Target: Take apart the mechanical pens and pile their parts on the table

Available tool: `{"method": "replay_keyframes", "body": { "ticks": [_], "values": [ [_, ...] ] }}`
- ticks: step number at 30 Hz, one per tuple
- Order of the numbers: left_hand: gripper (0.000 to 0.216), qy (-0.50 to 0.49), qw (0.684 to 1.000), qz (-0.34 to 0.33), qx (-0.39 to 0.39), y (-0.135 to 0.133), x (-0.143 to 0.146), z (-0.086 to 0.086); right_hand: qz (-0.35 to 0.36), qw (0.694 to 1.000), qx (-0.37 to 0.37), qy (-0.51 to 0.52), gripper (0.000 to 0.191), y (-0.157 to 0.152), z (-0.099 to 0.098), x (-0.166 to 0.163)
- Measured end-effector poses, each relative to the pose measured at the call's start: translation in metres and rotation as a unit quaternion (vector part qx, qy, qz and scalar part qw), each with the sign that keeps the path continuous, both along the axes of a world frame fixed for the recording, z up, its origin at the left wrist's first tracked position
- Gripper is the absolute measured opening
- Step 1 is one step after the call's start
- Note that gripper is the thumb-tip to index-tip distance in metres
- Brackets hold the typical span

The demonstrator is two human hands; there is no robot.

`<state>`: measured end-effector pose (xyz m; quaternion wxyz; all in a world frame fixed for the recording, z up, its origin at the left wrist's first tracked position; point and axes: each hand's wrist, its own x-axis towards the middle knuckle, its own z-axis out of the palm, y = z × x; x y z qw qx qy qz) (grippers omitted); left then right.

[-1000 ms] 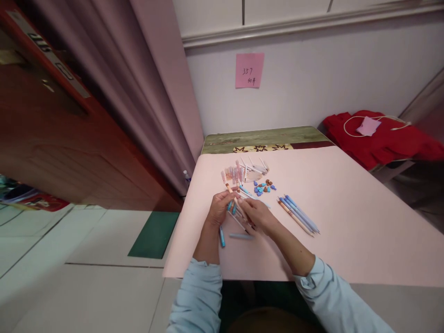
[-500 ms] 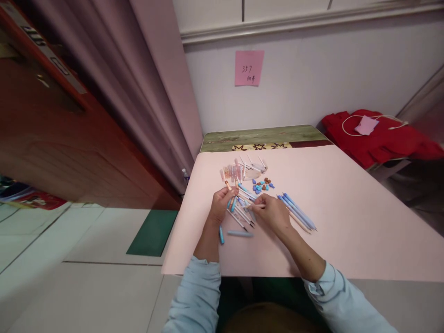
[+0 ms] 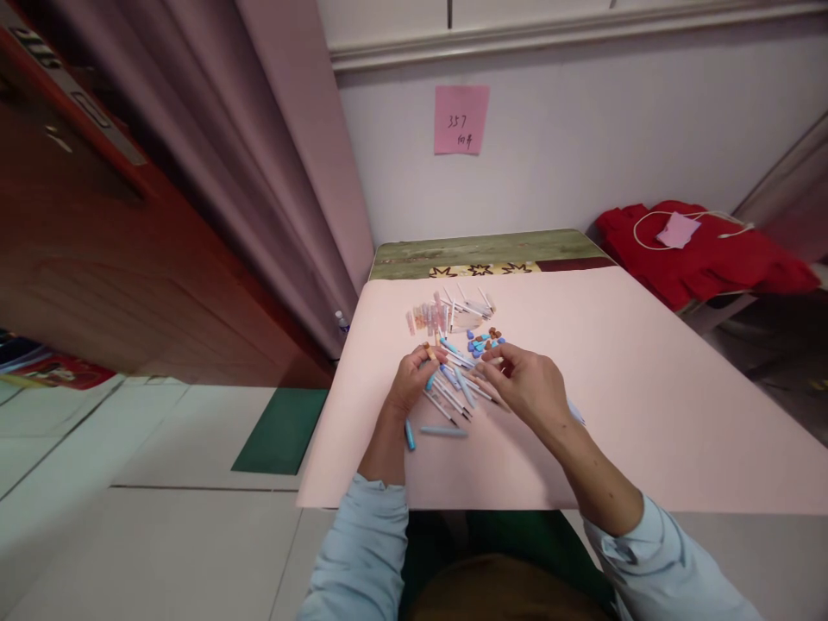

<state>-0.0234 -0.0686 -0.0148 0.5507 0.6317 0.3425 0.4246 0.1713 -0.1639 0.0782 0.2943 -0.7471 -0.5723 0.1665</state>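
My left hand (image 3: 412, 379) is curled round a bundle of thin pen parts (image 3: 449, 390), with a brown-tipped piece sticking up by the thumb. My right hand (image 3: 530, 384) reaches up and to the right, its fingers pinched near a small heap of blue and brown caps (image 3: 482, 341). It covers most of a row of blue pens, of which only an end (image 3: 575, 415) shows. Two blue pen barrels (image 3: 443, 430) lie on the pink table sheet (image 3: 647, 414) below my hands. Clear pinkish tubes and white refills (image 3: 446, 315) lie further back.
The pink sheet covers a table whose green patterned top (image 3: 485, 254) shows at the back. A red cloth with a white cable (image 3: 699, 246) lies at the right. A curtain (image 3: 272, 172) and a wooden door are at the left. A pink note (image 3: 461, 119) sticks on the wall.
My right hand has moved from the bundle up and to the right, toward the small caps, covering the row of blue pens. My left hand kept its hold.
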Motion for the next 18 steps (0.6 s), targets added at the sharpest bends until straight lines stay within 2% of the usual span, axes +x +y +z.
{"method": "replay_keyframes", "body": {
  "ticks": [4,7,13,18],
  "values": [
    [0.017,0.02,0.999,-0.006,0.027,0.001,0.0,0.001,0.026,0.993,0.021,0.113,0.026,0.002,-0.027,0.003],
    [0.015,0.025,0.999,0.002,0.036,-0.001,0.002,0.004,0.021,0.991,0.022,0.134,0.028,0.0,-0.043,0.004],
    [0.017,0.017,0.999,0.005,0.034,-0.004,0.002,0.007,-0.009,0.991,0.055,0.119,0.026,-0.005,-0.042,0.002],
    [0.018,0.025,0.999,-0.01,0.044,-0.002,0.0,0.006,-0.013,0.983,0.086,0.159,0.028,-0.001,-0.042,-0.009]
  ]
}}
